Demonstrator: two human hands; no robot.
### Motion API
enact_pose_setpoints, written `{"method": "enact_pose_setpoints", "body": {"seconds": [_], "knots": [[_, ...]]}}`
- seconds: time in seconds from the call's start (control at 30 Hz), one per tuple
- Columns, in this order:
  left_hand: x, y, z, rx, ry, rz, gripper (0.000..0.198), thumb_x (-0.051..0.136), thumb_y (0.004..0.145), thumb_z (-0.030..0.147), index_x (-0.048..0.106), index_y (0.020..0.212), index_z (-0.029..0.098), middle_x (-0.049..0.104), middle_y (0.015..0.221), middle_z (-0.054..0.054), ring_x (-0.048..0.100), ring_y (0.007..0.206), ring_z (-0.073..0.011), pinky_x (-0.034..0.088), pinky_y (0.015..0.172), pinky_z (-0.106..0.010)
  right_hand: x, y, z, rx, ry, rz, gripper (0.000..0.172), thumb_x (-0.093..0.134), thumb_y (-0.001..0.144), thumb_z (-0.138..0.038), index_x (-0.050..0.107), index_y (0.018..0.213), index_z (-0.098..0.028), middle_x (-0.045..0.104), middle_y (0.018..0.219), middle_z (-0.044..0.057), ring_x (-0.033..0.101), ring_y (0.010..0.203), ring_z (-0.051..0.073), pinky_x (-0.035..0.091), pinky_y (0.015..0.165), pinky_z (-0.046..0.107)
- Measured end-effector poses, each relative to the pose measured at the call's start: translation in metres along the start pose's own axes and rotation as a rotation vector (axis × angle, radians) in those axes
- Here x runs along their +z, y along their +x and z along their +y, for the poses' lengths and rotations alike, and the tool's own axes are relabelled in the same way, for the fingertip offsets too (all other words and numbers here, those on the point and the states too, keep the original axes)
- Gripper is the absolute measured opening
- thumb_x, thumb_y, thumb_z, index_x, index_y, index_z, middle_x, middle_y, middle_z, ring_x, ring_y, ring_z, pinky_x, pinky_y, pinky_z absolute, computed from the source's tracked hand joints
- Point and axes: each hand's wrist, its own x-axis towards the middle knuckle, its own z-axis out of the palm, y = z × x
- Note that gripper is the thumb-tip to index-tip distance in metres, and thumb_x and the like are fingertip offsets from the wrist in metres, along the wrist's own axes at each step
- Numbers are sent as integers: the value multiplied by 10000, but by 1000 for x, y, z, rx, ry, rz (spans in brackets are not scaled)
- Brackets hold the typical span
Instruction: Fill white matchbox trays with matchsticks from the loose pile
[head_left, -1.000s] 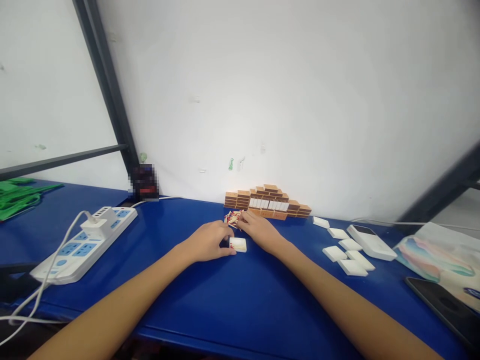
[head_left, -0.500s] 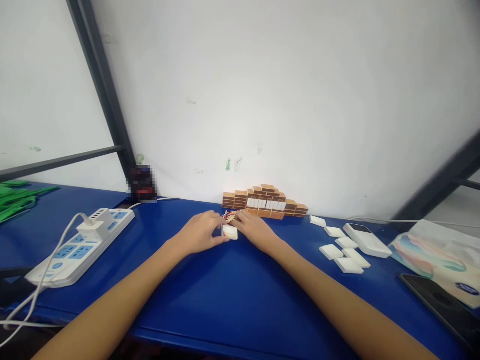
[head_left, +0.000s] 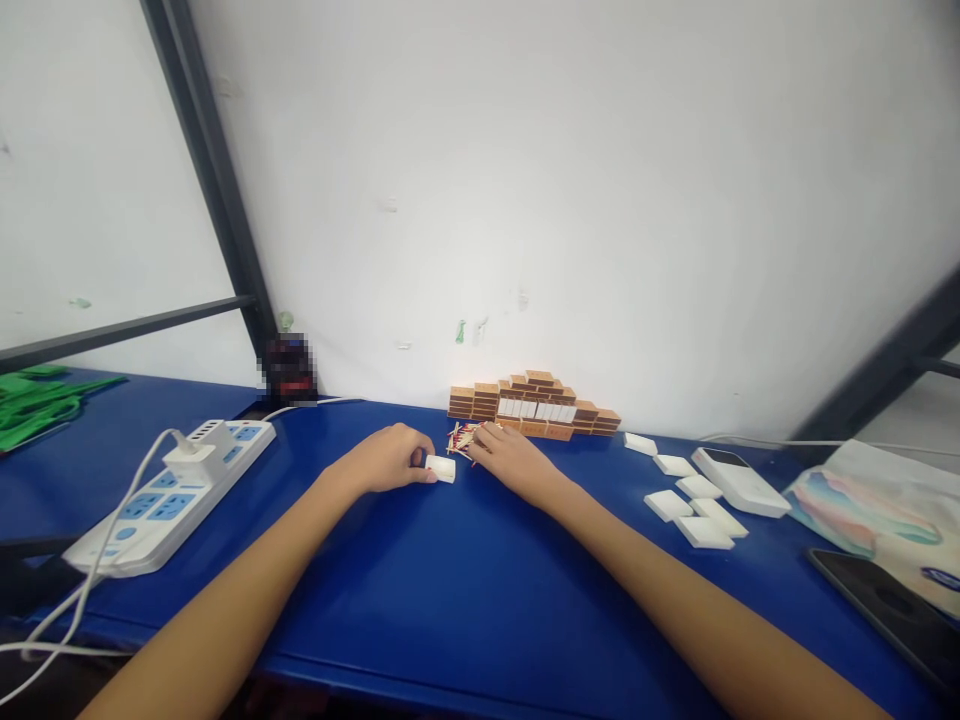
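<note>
My left hand (head_left: 390,458) pinches a small white matchbox tray (head_left: 441,468) between thumb and fingers, low over the blue table. Just beyond and right of the tray lies a loose pile of red-tipped matches (head_left: 459,438). My right hand (head_left: 510,458) rests at the pile's right side, its fingers curled down on the matches; what its fingertips hold is too small to make out. Behind the hands, against the wall, rises a stepped stack of orange-brown matchboxes (head_left: 536,428), with a row of white pieces in its middle.
Several white trays (head_left: 667,505) lie at the right, beside a white device (head_left: 739,482), a printed bag (head_left: 874,510) and a dark phone (head_left: 885,605). At the left are a power strip (head_left: 187,500) with a cable, and green straps (head_left: 37,405).
My left hand has moved a little left with the white tray, away from the matches. More of the pile shows now. My right hand stays near the pile.
</note>
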Motion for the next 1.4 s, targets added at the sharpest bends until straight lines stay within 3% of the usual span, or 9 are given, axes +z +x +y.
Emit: {"method": "enact_pose_setpoints", "body": {"seconds": [0.27, 0.5, 0.73, 0.9, 0.97, 1.13, 1.23, 1.4], "knots": [[4, 0, 1, -3, 28, 24, 276, 734, 822, 488, 753, 900, 224, 723, 788, -21, 624, 655, -169, 356, 585, -270, 0, -1, -3, 50, -34, 8, 175, 505, 1016, -155, 635, 1131, -182, 634, 1193, 137, 522, 1097, 293, 461, 907, 420], [16, 3, 6, 42, 31, 47, 310, 738, 827, 510, 731, 940, 222, 714, 793, -15, 614, 663, -175, 360, 602, -271, -10, 0, -9, 130, 121, 93, 235, 398, 1062, -193, 614, 1118, -122, 614, 1189, 173, 508, 1085, 289, 449, 947, 427], [30, 6, 17, 101, 93, 83, 290, 731, 843, 491, 687, 860, 205, 695, 809, -23, 611, 697, -179, 344, 598, -274, -17, 6, -37, 67, 150, 86, 242, 405, 1050, -188, 618, 1122, -96, 603, 1160, 187, 481, 1126, 303, 444, 982, 463], [27, 5, 19, 79, 117, 81, 294, 740, 835, 489, 694, 883, 203, 718, 857, -32, 638, 737, -190, 352, 603, -278, -15, 6, -30, 47, 160, 39, 190, 433, 1030, -143, 622, 1015, -133, 621, 1085, 153, 517, 1056, 281, 445, 958, 428], [23, 4, 17, 38, 124, 64, 279, 745, 828, 479, 712, 899, 211, 723, 852, -28, 643, 728, -189, 350, 595, -279, -16, 6, -23, 116, 201, 41, 201, 415, 1045, -155, 610, 997, -151, 632, 1049, 134, 542, 1006, 264, 451, 907, 398], [13, 0, 12, -55, 141, 15, 300, 750, 810, 507, 738, 935, 234, 730, 825, -27, 646, 692, -193, 337, 576, -277, -13, 7, -14, 462, 464, 16, 114, 504, 1035, -253, 582, 982, -190, 651, 930, 45, 595, 802, 175, 400, 672, 283], [12, -1, 11, -34, 144, -6, 306, 740, 819, 514, 739, 938, 232, 731, 818, -32, 645, 680, -192, 340, 580, -280, -7, 7, -16, 526, 518, -13, 113, 592, 993, -304, 589, 952, -199, 652, 897, 23, 601, 791, 162, 361, 641, 267], [14, 0, 13, -22, 128, -19, 309, 749, 816, 507, 731, 944, 226, 727, 792, -24, 643, 658, -184, 326, 559, -280, 2, 10, -23, 505, 393, -43, 140, 537, 1030, -292, 609, 971, -187, 667, 1040, 74, 626, 941, 199, 409, 734, 285]]}}
